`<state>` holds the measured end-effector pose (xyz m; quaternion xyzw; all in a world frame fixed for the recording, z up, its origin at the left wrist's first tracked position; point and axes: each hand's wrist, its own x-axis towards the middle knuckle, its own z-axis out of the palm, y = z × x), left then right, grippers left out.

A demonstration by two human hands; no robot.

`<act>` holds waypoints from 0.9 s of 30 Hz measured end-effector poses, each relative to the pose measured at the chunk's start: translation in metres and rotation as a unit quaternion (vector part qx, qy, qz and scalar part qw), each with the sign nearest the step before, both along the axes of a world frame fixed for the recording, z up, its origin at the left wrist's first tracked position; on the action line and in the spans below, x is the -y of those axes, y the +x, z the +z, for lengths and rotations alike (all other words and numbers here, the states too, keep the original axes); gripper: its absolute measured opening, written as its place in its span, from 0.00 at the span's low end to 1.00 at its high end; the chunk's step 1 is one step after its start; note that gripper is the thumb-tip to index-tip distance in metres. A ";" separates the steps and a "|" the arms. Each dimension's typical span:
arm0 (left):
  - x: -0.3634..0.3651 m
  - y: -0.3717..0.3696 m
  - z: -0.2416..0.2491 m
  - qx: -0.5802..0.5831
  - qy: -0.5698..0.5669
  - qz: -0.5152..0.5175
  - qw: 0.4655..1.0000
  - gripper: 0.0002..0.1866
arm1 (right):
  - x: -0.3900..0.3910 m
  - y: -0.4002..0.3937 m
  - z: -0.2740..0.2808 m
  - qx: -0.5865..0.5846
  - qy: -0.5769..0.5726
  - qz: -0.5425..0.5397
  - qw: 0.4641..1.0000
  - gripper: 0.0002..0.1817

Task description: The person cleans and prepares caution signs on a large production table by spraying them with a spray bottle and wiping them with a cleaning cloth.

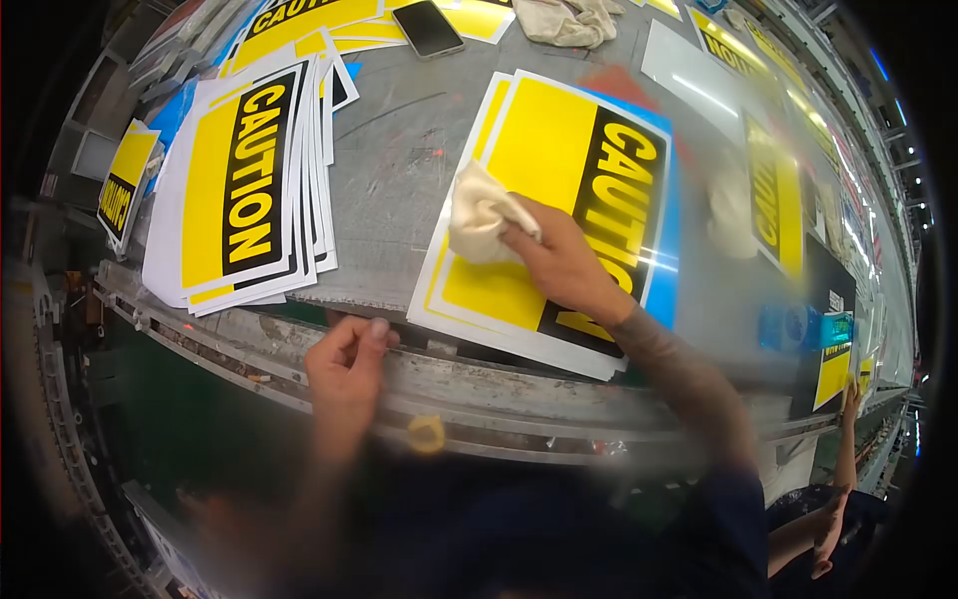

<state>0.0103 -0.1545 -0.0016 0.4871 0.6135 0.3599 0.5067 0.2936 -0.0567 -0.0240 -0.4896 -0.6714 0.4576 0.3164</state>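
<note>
My right hand [566,262] grips a crumpled cream cloth [485,222] and presses it on the yellow face of a caution sign [532,130]. That sign tops a small stack, with white margins and a blue sheet [660,290] showing along its right side. At the near table edge, my left hand [346,361] is curled with thumb against fingers, and nothing shows in it. It is apart from the signs. A fanned pile of caution signs [208,190] lies to its upper left.
A phone [428,28] and another cloth [567,22] lie at the back of the grey table [384,150]. More signs lie at right under a glossy reflection. A metal rail [479,394] runs along the front. Another person's arm [846,439] reaches in at lower right.
</note>
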 end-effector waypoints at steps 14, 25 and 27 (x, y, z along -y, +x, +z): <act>0.010 -0.024 0.037 0.360 -0.278 -0.021 0.891 0.32 | 0.017 0.031 0.006 0.397 0.237 0.082 0.883 0.37; 0.009 -0.030 0.030 0.218 -0.296 -0.104 0.924 0.41 | 0.041 0.007 0.003 0.244 0.198 0.066 0.947 0.37; 0.000 -0.031 0.029 0.185 -0.311 -0.147 0.921 0.40 | 0.042 0.015 -0.007 0.086 0.162 -0.014 0.983 0.35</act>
